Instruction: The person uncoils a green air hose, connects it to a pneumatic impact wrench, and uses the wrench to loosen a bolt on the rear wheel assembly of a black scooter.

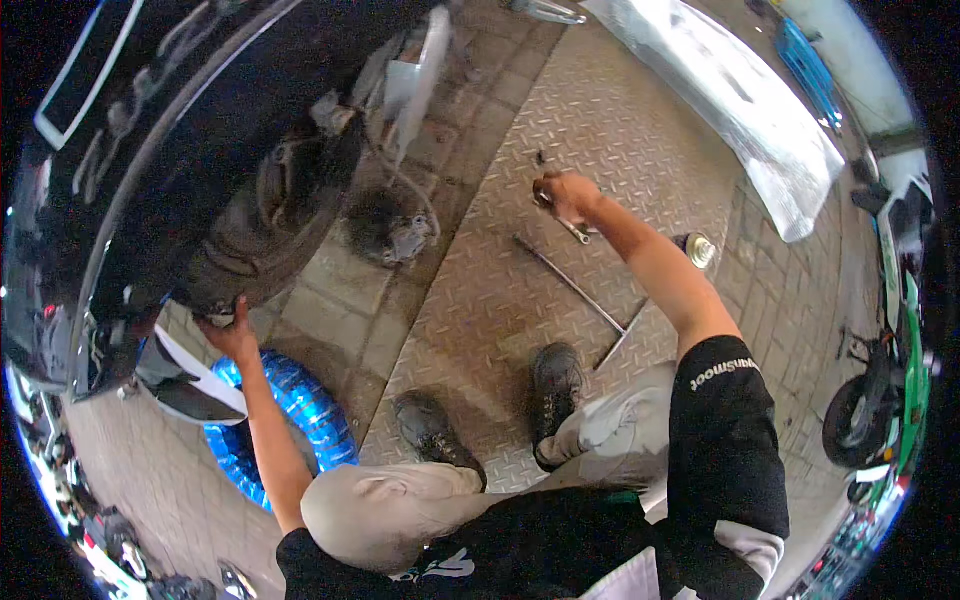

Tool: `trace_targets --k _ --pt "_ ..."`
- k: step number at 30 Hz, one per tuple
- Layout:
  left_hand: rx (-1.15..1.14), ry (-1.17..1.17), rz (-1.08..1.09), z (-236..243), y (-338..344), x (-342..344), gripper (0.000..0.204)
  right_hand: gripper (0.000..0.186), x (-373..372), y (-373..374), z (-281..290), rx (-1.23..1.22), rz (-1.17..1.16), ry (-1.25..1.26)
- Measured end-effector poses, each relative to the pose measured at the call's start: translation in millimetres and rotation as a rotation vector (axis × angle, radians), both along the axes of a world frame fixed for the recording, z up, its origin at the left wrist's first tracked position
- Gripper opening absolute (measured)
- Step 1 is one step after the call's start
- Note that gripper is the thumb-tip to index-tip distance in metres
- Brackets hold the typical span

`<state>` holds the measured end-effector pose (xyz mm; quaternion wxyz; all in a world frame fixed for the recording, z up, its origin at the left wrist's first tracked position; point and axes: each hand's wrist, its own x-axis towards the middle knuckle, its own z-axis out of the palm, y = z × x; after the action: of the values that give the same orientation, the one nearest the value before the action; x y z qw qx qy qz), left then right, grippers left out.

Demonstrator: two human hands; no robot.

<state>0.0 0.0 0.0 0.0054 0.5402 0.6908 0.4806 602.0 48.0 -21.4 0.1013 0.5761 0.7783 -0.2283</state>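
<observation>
**A:** Where are your hands right now?

**B:** Your left hand is up against the lower edge of the dark wheel arch of the black car, fingers pressed onto the rim of the arch, just above the blue corrugated coil of hose lying on the paving. Your right hand is stretched far out over the grey checker-plate steel floor.

**A:** And the grip on that side?

**B:** Your right grip is curled shut round a small silver metal hand tool; its shaft sticks out below your fist toward you, with the tip touching or just above the plate, I cannot tell which.

**A:** What lies around it?

**B:** Just beside the tool, nearer to you, is a long silver T-shaped wrench, flat on the plate. A metal spray can with a pale cap sits just behind your right forearm. The bare brake hub assembly of the car hangs in the open arch, well apart from the right hand. Your two black shoes are planted on the plate, knees bent.

**A:** Further off?

**B:** A silver crumpled sheet lies at the far side, and a green motorbike stands to your right.
</observation>
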Motion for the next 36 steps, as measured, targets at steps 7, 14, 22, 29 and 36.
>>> trace_targets --k 7,14,22,29,36 --pt "-0.113 0.171 0.189 -20 -3 58 0.083 0.021 109 2 41 0.394 -0.533 -0.110" --pt "-0.430 0.197 0.225 -53 -22 86 0.077 0.029 140 9 24 0.403 -0.477 -0.097" --pt "-0.946 -0.321 0.032 64 -220 90 0.064 0.047 40 -23 33 0.050 -0.382 0.379" --pt "-1.161 -0.673 0.588 256 -472 131 0.047 0.030 -53 -102 244 -0.152 -0.291 0.136" --pt "-1.109 -1.053 0.810 474 -615 184 0.050 0.026 -183 -216 449 -0.329 0.277 0.126"
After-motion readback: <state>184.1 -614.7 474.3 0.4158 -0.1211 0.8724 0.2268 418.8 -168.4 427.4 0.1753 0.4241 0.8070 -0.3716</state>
